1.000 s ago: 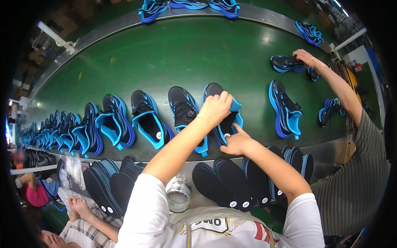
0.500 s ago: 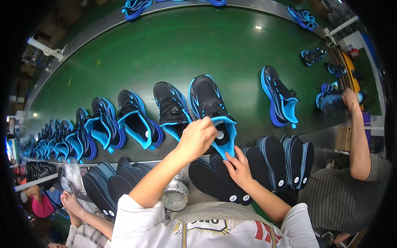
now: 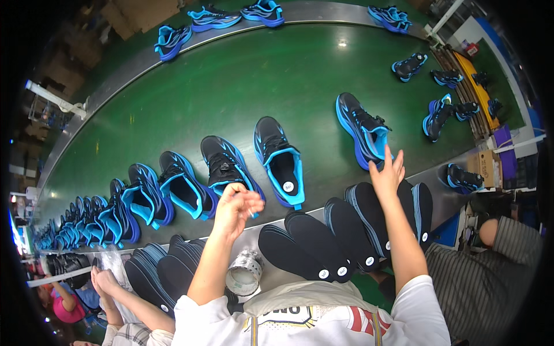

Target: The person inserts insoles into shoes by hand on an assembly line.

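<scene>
My left hand (image 3: 235, 210) is raised with fingers loosely bent and apart, holding nothing visible. It overlaps the heel of a black and blue sneaker (image 3: 222, 160). Just right of that stands another sneaker (image 3: 279, 153), toe away from me, its dark insole with a round white sticker showing inside. My right hand (image 3: 386, 173) is at the heel of a sneaker (image 3: 355, 124) farther right, thumb and fingers spread; whether they touch it I cannot tell. Fanned black insoles (image 3: 309, 242) with white stickers lie close in front of me, between my forearms.
A row of sneakers (image 3: 138, 193) runs left along the green belt (image 3: 231, 75). More insoles (image 3: 147, 271) and a roll of tape (image 3: 243, 274) lie near my left arm. Sneakers (image 3: 213, 18) stand on the far metal ledge. Co-workers sit on both sides; one's hands (image 3: 104, 282) show at left.
My hands have let go of the sneaker they were working on; it stands on the belt. My left hand has moved left, my right hand right to another sneaker. The right co-worker's arm has withdrawn.
</scene>
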A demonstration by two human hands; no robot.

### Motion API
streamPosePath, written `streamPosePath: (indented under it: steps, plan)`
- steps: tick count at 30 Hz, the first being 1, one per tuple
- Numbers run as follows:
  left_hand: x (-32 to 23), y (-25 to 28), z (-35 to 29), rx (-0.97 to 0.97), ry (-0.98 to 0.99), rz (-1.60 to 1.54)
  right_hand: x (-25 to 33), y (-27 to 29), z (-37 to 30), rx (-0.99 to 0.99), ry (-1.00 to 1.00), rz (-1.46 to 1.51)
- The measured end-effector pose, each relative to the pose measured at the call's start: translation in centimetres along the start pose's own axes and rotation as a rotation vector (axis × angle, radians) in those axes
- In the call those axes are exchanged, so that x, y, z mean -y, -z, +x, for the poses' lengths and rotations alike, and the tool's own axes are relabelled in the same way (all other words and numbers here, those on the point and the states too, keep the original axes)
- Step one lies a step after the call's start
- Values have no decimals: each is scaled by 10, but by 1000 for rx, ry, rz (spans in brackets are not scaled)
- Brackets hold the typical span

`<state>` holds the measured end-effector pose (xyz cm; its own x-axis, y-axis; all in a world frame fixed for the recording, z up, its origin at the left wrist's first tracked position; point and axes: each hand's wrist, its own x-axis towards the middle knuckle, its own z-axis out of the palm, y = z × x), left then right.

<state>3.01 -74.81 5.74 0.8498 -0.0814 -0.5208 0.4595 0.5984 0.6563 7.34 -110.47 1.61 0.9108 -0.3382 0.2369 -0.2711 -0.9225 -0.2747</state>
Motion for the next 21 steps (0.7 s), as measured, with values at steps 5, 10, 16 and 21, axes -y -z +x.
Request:
streamPosePath:
  steps: [5,10,16,21]
  plan:
    - [22,9,-14,198,21,14,-13,-11,18,92,110,296]
    - [24,-21,-13,71,19,244,38,-20,-35,229,271,543]
    - [13,-87,1,269,-256,816,33,39,-71,181,443,472]
    - [1,-110,54,323,-534,1055,-68,62,-111,368,99,79]
